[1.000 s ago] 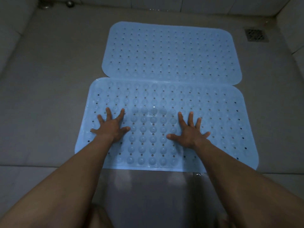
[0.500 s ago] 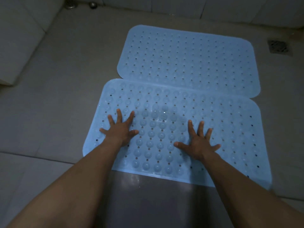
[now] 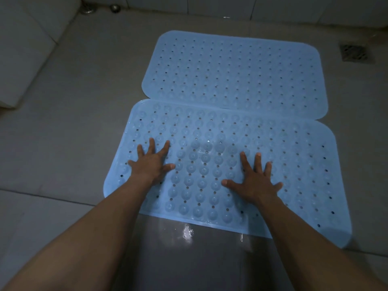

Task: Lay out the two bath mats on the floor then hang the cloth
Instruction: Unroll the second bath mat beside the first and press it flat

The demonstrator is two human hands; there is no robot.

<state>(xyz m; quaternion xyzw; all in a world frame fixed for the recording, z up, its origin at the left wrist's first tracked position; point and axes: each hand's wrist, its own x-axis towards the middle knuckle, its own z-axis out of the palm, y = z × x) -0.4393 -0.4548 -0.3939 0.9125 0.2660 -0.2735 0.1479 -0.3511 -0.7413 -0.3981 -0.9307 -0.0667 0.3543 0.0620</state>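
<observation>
Two light blue rubber bath mats with holes and suction bumps lie flat on the grey floor. The far mat (image 3: 235, 72) sits toward the back wall; the near mat (image 3: 210, 131) lies right below it, its far edge slightly over the far mat's near edge. My left hand (image 3: 152, 162) presses flat on the near mat's left part, fingers spread. On the mat's middle-right my right hand (image 3: 255, 180) also lies flat with fingers apart. Neither hand holds anything. No cloth is in view.
A floor drain grate (image 3: 353, 53) sits at the back right. Two metal fittings (image 3: 100, 9) stand at the back left by the tiled wall. A raised tiled ledge (image 3: 25, 49) borders the left side. A wet glossy patch (image 3: 186, 232) shines in front of the near mat.
The view has shifted, so the mats appear further right and lower. Both hands stay spread flat on the near mat, in about the same places.
</observation>
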